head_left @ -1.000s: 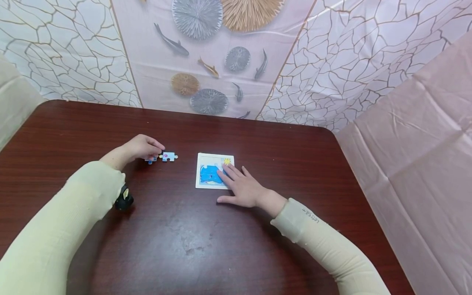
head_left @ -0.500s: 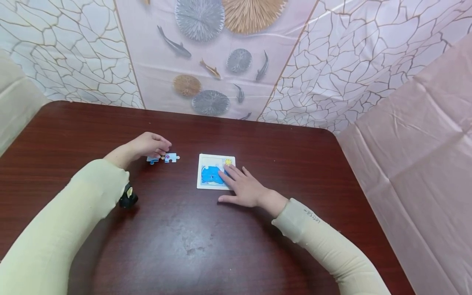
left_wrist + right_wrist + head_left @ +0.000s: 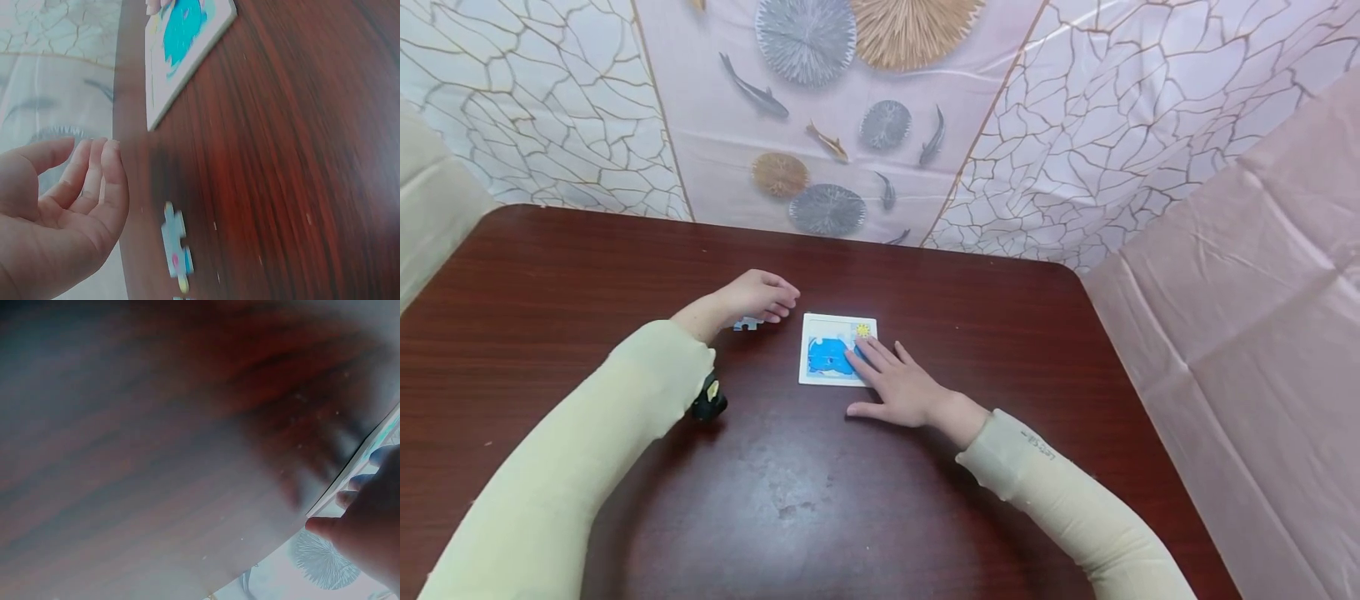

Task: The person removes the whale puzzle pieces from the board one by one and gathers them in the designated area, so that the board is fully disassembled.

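In the head view my left hand (image 3: 756, 296) hovers above the table, just left of a white-framed puzzle board (image 3: 802, 350). Its fingers are loosely curved, and the left wrist view shows nothing held between thumb and fingertips. Below that hand lies a pale blue jigsaw piece (image 3: 175, 247) with a pink mark and tabs; a sliver of another piece shows at the bottom edge there. My right hand (image 3: 906, 392) rests with spread fingers on the board's right side, partly hiding a picture of a blue whale and a yellow sun. The upper left of the board's picture looks pale.
The dark red-brown wooden table (image 3: 865, 500) has rounded far corners. A patterned fabric backdrop (image 3: 820, 125) hangs behind it, and a plain pinkish cloth (image 3: 1247, 333) hangs at the right. A small black device (image 3: 709, 400) sits under the left wrist.
My left hand has moved right, away from the jigsaw pieces and closer to the board. The right hand stays on the board almost unmoved.
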`<act>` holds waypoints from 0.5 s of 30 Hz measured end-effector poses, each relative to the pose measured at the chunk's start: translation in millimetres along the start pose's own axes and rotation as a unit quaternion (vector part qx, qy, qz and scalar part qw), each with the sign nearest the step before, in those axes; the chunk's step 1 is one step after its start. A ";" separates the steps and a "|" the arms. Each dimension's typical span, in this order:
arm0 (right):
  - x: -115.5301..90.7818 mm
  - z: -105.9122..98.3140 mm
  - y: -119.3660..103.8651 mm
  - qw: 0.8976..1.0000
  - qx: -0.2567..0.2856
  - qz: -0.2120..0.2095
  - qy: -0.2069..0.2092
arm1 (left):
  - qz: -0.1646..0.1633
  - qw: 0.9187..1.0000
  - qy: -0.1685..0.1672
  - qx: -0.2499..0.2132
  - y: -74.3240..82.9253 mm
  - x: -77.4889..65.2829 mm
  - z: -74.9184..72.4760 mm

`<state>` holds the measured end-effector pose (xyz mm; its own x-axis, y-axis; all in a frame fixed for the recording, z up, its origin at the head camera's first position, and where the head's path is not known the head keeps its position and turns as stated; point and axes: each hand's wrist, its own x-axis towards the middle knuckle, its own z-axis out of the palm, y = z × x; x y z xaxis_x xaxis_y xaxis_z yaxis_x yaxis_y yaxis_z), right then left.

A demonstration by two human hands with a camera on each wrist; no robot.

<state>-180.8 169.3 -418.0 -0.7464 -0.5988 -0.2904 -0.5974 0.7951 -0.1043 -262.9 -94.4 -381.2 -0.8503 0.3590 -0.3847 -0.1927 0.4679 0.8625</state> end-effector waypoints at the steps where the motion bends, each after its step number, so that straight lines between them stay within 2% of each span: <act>1: -1.1 0.0 -0.1 1.000 -0.001 -0.002 0.000 | -0.004 1.000 -0.001 -0.003 1.1 2.7 2.7; 7: -8.4 1.0 -0.1 1.000 -0.007 -0.010 0.001 | -0.016 1.000 -0.012 -0.016 7.9 14.6 18.7; 15: -16.2 4.1 0.9 1.000 -0.011 -0.016 0.010 | -0.004 1.000 -0.026 -0.017 10.9 21.5 33.0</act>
<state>-168.0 180.0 -417.3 -0.7319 -0.6265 -0.2678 -0.6275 0.7730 -0.0933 -267.2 -54.9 -390.9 -0.8225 0.3971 -0.4073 -0.2163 0.4441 0.8695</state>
